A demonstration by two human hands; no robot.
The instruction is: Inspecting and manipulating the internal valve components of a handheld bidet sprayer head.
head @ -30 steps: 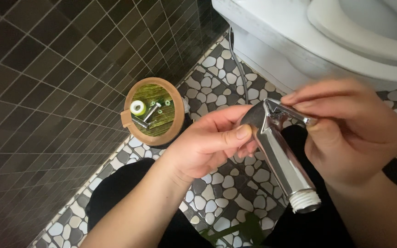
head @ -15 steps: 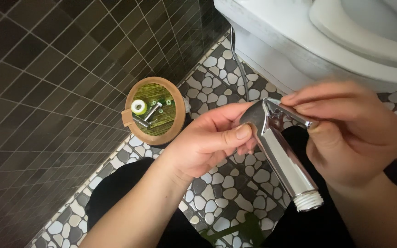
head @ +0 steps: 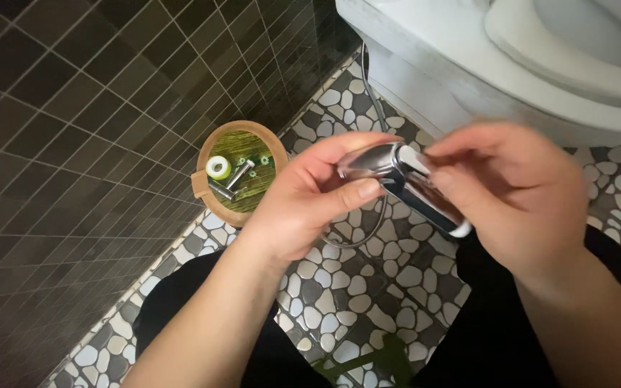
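Pebble-mosaic floor [head: 368, 302], dark tiled wall [head: 73, 108], white toilet [head: 468, 65], chrome sprayer [head: 404, 183] held.

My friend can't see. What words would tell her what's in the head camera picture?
Two bare hands, left hand and right hand, hold a shiny chrome sprayer head above a pebble-patterned floor. A white toilet sits behind, and a round wooden dish of small parts rests by the dark tiled wall.

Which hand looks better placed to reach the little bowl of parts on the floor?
Probably the left. The left hand holds the chrome sprayer on the side nearest the round bowl. The right hand is farther away, and its grip covers the sprayer's handle.
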